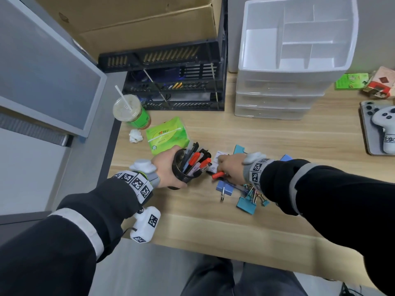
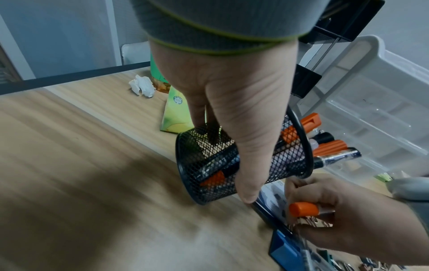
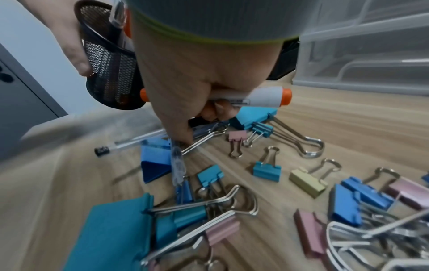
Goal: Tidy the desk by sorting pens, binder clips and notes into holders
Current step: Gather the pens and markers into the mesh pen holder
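My left hand (image 1: 165, 167) grips a black mesh pen cup (image 1: 183, 170), tilted to the right and holding several red and black pens (image 1: 197, 160). In the left wrist view the thumb (image 2: 250, 165) lies across the mesh cup (image 2: 213, 165). Just right of the cup, my right hand (image 1: 229, 168) holds an orange-capped marker (image 1: 218, 174) low over the desk; its white barrel (image 3: 262, 99) sticks out of the fist. A clear pen (image 3: 137, 144) and another pen (image 3: 177, 165) lie under the hand among several blue, pink and yellow binder clips (image 3: 267, 169). A white note (image 1: 218, 157) lies beside the cup.
A white drawer organiser (image 1: 299, 52) with open top compartments stands at the back right, a black tray rack (image 1: 175, 82) behind the cup. A drink cup (image 1: 131, 112), crumpled tissue (image 1: 135, 135) and green tissue pack (image 1: 166, 135) sit at the left. A controller (image 1: 384, 129) lies far right.
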A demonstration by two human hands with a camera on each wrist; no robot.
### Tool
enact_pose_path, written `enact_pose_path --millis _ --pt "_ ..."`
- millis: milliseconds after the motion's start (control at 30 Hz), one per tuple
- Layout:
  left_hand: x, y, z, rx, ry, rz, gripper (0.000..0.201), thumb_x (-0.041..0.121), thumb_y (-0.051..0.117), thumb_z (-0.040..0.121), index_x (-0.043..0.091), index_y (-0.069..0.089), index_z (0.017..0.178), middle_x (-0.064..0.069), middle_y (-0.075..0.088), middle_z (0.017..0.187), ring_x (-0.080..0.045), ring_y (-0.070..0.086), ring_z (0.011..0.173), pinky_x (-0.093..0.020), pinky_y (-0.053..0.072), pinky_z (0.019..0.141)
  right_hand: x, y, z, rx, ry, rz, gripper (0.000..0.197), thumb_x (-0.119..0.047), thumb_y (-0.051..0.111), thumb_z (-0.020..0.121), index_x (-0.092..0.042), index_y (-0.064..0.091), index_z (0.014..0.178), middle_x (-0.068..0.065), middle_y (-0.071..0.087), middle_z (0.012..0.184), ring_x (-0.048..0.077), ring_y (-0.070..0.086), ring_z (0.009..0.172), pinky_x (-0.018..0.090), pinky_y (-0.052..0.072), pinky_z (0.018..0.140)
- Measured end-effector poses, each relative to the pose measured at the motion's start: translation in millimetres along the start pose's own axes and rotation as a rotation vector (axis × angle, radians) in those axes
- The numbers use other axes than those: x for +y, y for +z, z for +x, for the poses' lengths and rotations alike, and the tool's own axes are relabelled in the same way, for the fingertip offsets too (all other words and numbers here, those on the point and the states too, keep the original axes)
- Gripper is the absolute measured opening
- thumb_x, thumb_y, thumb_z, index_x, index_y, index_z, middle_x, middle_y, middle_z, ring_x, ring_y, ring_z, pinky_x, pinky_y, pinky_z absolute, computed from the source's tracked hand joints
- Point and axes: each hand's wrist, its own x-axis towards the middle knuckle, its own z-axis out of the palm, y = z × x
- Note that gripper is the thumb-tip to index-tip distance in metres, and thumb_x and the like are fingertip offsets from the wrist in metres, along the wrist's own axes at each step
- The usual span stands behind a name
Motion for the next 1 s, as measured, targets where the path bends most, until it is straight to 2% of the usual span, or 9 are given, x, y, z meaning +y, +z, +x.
enact_pose_path --millis 133,300,433,633,767,867,933,1000 --pt "-4 3 -7 -0.018 -0.004 0.018 0.094 0.046 0.092 0.04 0.025 0.046 0.12 0.011 0.064 0.098 -0.014 0.065 0.088 -0.028 0.054 0.076 2 3 -12 0.117 0.043 0.004 0.017 -0.029 0.056 0.094 -0.02 0.068 0.101 -0.002 0.052 0.105 0.021 0.059 0.075 0.034 0.049 0.06" --pt "-2 6 -10 -0.016 0.023 0.02 0.099 0.044 0.092 0.042 0.024 0.046 0.127 0.012 0.063 0.104 -0.014 0.064 0.094 -0.026 0.052 0.081 12 7 -31 0.251 0.098 0.022 0.021 -0.04 0.053 0.094 -0.021 0.063 0.093 -0.005 0.058 0.09 0.02 0.061 0.076 0.032 0.052 0.065" --pt "5 6 -10 -0.012 0.064 0.01 0.099 0.039 0.094 0.045 0.022 0.047 0.13 0.009 0.063 0.109 -0.014 0.063 0.097 -0.027 0.051 0.085 5 15 -38 0.248 0.141 0.022 0.024 -0.046 0.048 0.096 -0.023 0.056 0.096 -0.003 0.064 0.084 0.02 0.062 0.077 0.031 0.053 0.069" --pt "6 8 -11 -0.014 0.074 -0.012 0.103 0.039 0.096 0.045 0.022 0.046 0.133 0.013 0.061 0.108 -0.01 0.061 0.099 -0.021 0.047 0.085 -11 35 -29 0.138 0.259 0.143 0.024 -0.044 0.047 0.095 -0.021 0.053 0.097 0.002 0.065 0.089 0.023 0.061 0.075 0.03 0.043 0.062" --pt "4 10 -13 -0.014 0.075 -0.008 0.1 0.038 0.096 0.044 0.023 0.047 0.13 0.015 0.059 0.106 -0.008 0.06 0.098 -0.018 0.043 0.083 -12 46 -27 0.113 0.333 0.177 0.022 -0.041 0.048 0.09 -0.021 0.056 0.091 0.001 0.063 0.086 0.022 0.062 0.072 0.032 0.053 0.065" --pt "3 12 -15 -0.023 0.062 -0.004 0.1 0.04 0.096 0.043 0.023 0.047 0.129 0.013 0.061 0.107 -0.009 0.061 0.098 -0.02 0.046 0.085 -12 45 -34 0.146 0.348 0.266 0.019 -0.039 0.052 0.084 -0.021 0.054 0.089 0.001 0.061 0.084 0.022 0.061 0.072 0.031 0.05 0.063" --pt "6 11 -15 -0.029 0.061 -0.007 0.099 0.04 0.096 0.043 0.024 0.047 0.128 0.013 0.061 0.106 -0.009 0.06 0.096 -0.02 0.046 0.084 -10 41 -44 0.169 0.354 0.35 0.019 -0.037 0.055 0.085 -0.019 0.053 0.091 0.001 0.059 0.084 0.022 0.059 0.075 0.03 0.045 0.06" --pt "12 9 -16 -0.033 0.075 -0.009 0.097 0.038 0.096 0.044 0.024 0.048 0.126 0.013 0.061 0.105 -0.009 0.06 0.095 -0.018 0.043 0.081 -3 39 -58 0.194 0.369 0.425 0.016 -0.033 0.058 0.086 -0.018 0.052 0.091 0.001 0.059 0.081 0.022 0.059 0.074 0.03 0.044 0.06"
